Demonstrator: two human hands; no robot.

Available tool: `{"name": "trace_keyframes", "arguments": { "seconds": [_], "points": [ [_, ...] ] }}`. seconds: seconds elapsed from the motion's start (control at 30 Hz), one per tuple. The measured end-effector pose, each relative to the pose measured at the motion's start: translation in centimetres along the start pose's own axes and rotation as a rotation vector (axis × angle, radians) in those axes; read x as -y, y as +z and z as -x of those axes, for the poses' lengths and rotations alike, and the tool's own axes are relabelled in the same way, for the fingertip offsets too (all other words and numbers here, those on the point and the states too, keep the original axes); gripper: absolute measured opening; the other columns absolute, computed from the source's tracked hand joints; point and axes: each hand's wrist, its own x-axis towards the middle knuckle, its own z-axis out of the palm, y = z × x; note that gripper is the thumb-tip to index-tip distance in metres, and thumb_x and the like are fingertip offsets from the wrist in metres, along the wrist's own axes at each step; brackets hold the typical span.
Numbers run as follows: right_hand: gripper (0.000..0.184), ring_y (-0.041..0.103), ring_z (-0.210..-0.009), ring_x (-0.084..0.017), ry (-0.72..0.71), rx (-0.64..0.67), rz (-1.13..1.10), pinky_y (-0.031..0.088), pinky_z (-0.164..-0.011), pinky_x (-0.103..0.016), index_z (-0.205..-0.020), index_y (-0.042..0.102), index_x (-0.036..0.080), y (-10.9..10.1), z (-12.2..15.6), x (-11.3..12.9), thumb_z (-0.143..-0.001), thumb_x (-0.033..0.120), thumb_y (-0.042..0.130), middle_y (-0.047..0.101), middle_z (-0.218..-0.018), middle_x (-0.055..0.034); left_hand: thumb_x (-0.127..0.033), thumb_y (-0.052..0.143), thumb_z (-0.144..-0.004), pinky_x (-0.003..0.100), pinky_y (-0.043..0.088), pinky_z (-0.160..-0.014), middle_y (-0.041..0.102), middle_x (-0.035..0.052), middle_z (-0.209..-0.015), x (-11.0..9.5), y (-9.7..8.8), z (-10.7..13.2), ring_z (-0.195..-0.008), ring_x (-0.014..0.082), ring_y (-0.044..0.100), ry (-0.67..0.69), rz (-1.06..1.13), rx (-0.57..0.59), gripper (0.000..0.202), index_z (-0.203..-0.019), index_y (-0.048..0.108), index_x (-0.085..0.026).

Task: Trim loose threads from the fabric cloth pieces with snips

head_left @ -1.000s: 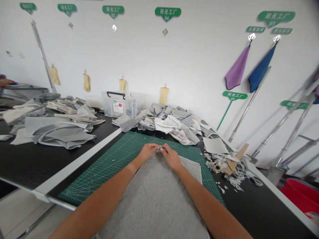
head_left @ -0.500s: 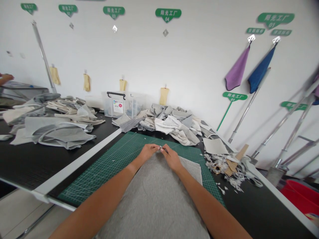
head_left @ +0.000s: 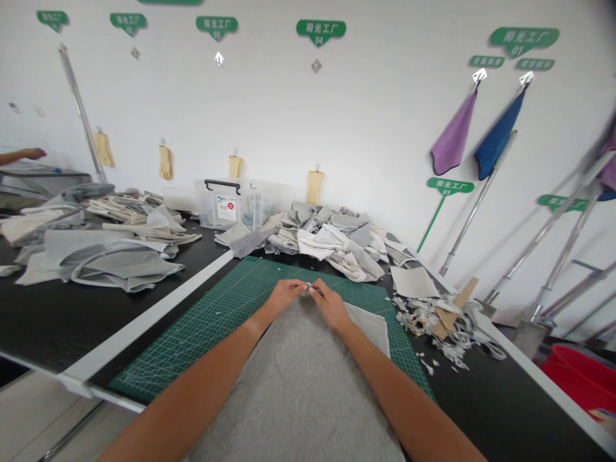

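Note:
A large piece of grey fabric [head_left: 308,378] spreads from the bottom of the view up to my two hands. My left hand [head_left: 290,292] pinches its far edge between thumb and fingers. Right beside it, my right hand [head_left: 328,301] grips the same edge, with the fingertips of both hands nearly touching. A small bit of the edge shows pale between them. Under the fabric lies a green cutting mat [head_left: 206,327] with a grid. The fabric's right corner rests on the mat beyond my right forearm.
Fabric scraps are heaped behind the mat [head_left: 337,237] and at left [head_left: 120,256]. A clear plastic box [head_left: 224,208] stands by the wall. Shredded bits and brown card [head_left: 446,321] lie at right, near a red bucket [head_left: 577,385]. Another person's hand [head_left: 33,153] shows far left.
My hands keep their hold on the fabric edge with barely any movement. The view has shifted slightly. The other person's hand at far left reaches further right.

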Motion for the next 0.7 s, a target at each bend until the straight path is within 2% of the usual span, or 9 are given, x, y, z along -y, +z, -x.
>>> {"name": "trace_keyframes", "arguments": {
  "seconds": [0.7],
  "points": [
    [0.030, 0.062, -0.077, -0.018, 0.009, 0.012, 0.047, 0.039, -0.071, -0.025, -0.095, 0.055, 0.027, 0.03, -0.11, -0.06, -0.101, 0.050, 0.037, 0.064, -0.082, 0.0022, -0.044, 0.065, -0.082, 0.031, 0.050, -0.085, 0.078, 0.0078, -0.095, -0.16, 0.26, 0.17, -0.091, 0.0226, 0.069, -0.028, 0.024, 0.036, 0.033, -0.093, 0.078, -0.016]
  ]
}}
